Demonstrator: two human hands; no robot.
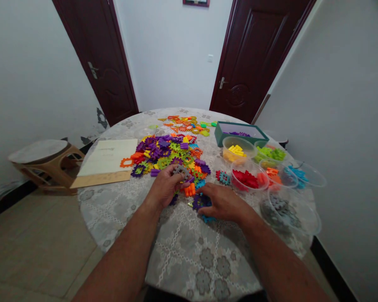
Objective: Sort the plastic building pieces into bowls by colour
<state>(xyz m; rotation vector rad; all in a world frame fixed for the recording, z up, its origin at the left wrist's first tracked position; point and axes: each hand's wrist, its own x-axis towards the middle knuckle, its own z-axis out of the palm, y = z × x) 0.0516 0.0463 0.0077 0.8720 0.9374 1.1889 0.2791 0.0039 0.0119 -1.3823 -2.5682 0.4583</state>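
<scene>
My left hand [164, 186] is closed, pinching a grey toothed plastic building piece [182, 171] between thumb and fingers at the near edge of a mixed heap [164, 151] of purple, green, yellow and orange pieces. Below that grip lie orange peg-like pieces [190, 190]. My right hand [222, 202] rests low over the table, its thumb and fingers around a dark purple toothed piece [201, 202]. Blue pieces [208, 218] show partly beneath this hand. A red and blue-grey joined pair [223, 177] lies just beyond it.
Round clear tubs at the right hold sorted pieces: yellow [236, 152], red [246, 179], orange [273, 176], green [271, 153], blue [297, 176] and grey [282, 212]. A green box [219, 136] contains purple ones. Left lies an open paper folder [108, 157]; more pieces [185, 123] lie behind.
</scene>
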